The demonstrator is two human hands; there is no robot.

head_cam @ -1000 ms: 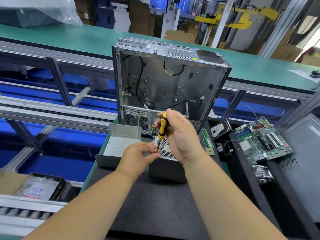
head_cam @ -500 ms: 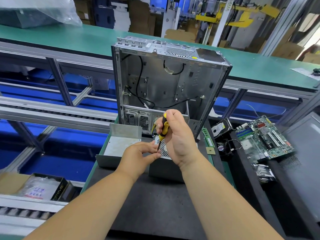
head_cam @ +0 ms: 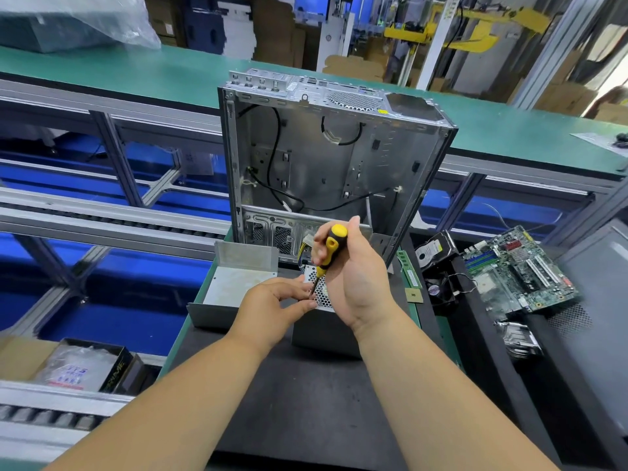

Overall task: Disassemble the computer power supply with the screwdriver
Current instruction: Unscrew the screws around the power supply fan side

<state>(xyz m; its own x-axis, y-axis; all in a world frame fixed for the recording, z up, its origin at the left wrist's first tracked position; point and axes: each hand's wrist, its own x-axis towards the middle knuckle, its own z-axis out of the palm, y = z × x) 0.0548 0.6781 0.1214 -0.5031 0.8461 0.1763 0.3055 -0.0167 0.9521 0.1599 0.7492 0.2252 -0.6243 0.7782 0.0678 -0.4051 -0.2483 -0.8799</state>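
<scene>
Okay, nearest: two bare forearms reach in over the black mat (head_cam: 306, 402) covering the green desk (head_cam: 183, 334). Left hand (head_cam: 272, 309) sits low at the power supply (head_cam: 326, 326), fingers curled, fingertips pinching at the screwdriver tip on the perforated grille; can't tell if a screw is in there, too small. Right hand (head_cam: 356, 273) wraps the yellow-and-black screwdriver (head_cam: 328, 254) handle, thumb up beside the cap, shaft tilted down-left onto the grille. The power supply is a gray metal box standing on the mat mid-desk, just in front of the case. Left of it, touching the desk's left edge, a gray metal cover (head_cam: 234, 283) lies open side up. Right of the power supply, a green RAM stick (head_cam: 409, 270) and a small square chip (head_cam: 414, 295) lie along the mat's right edge. Behind, the open computer case (head_cam: 326, 158) stands upright, gutted, black cables looped inside. On the black surface to the right: hard drive (head_cam: 433, 253), small fan (head_cam: 440, 288), motherboard (head_cam: 516, 266), heatsink (head_cam: 520, 338). Lower left, off the desk, a box (head_cam: 85, 367) holds bagged items. Far back, a green conveyor bench (head_cam: 136, 73) runs across, clear plastic bag (head_cam: 74, 18) at its left end.
</scene>
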